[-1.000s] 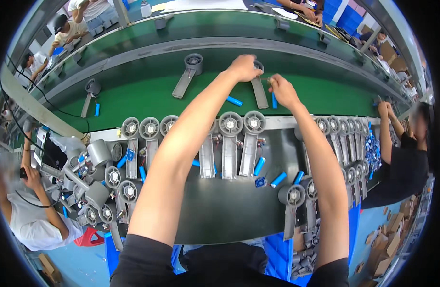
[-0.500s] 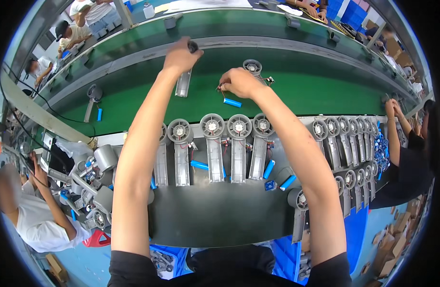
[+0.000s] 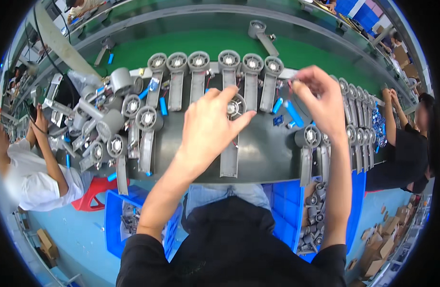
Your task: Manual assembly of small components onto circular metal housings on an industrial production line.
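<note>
My left hand [image 3: 208, 124] is closed round the round head of a grey handheld fan housing [image 3: 229, 160], thumb on one side and fingers on the other. The housing's open handle points toward me on the dark table. Over the table's right part, my right hand [image 3: 321, 98] pinches a thin wire, partly hidden by the fingers. A blue cylindrical battery [image 3: 293, 114] hangs below those fingertips. Beyond both hands stands a row of similar fan housings [image 3: 198, 79], several with blue batteries beside them. A small blue circuit board [image 3: 278, 120] lies between my hands.
A pile of grey fan parts [image 3: 110, 122] fills the table's left. More housings [image 3: 308, 153] line the right, near blue boards [image 3: 379, 126]. One fan [image 3: 263, 37] lies on the green belt [image 3: 210, 43]. Blue bins [image 3: 287, 205] stand below the edge; co-workers sit on both sides.
My left hand has brought a fan housing from the belt back onto the table before me. My right hand has come back from the belt with the wired battery. The view has tilted down.
</note>
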Demonstrator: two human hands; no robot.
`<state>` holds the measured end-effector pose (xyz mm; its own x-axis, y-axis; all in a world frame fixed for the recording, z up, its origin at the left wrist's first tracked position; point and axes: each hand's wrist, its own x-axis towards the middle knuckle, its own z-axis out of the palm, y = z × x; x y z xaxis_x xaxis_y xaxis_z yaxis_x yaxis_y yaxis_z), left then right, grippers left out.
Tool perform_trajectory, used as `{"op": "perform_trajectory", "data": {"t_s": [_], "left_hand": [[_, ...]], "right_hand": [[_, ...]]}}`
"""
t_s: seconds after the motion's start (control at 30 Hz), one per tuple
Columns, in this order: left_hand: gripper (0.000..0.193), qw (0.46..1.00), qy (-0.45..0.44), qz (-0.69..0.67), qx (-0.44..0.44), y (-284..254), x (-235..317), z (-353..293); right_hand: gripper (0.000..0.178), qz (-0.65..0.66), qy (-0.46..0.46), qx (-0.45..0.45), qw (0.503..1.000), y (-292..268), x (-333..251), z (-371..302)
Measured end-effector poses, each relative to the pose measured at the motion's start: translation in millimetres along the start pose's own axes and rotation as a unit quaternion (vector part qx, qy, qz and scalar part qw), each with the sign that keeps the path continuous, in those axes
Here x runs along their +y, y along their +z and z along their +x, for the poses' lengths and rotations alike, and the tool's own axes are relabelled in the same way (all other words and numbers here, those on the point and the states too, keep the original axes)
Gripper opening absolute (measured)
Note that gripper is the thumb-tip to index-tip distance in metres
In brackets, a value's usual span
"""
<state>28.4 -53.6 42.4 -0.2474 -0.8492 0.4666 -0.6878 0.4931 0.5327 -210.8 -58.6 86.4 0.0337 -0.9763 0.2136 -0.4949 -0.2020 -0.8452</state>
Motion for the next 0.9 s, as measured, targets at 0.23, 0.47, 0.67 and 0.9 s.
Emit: {"op": "perform_trajectory", "data": {"t_s": [0.23,0.47,0.67,0.9], "left_hand": [[0.057,0.995,-0.083,0.022,-0.049,27,-4,-58],[0.031,0.982,0.108,-0.137,-0.079,-7,-14,-101],[0.024,0.981,0.103,-0.138,-0.087,18,-26,-113],[0.021,0.978,0.047,-0.194,-0.063,17,-23,-102]], "right_hand": [[0.019,0.138,0.089,0.005,0.986,42,17,-121],[0.020,0.154,0.148,0.027,0.976,72,46,-150],[0.021,0.206,0.157,0.015,0.966,90,50,-149],[0.017,0.228,0.164,-0.015,0.960,109,46,-140]]}}
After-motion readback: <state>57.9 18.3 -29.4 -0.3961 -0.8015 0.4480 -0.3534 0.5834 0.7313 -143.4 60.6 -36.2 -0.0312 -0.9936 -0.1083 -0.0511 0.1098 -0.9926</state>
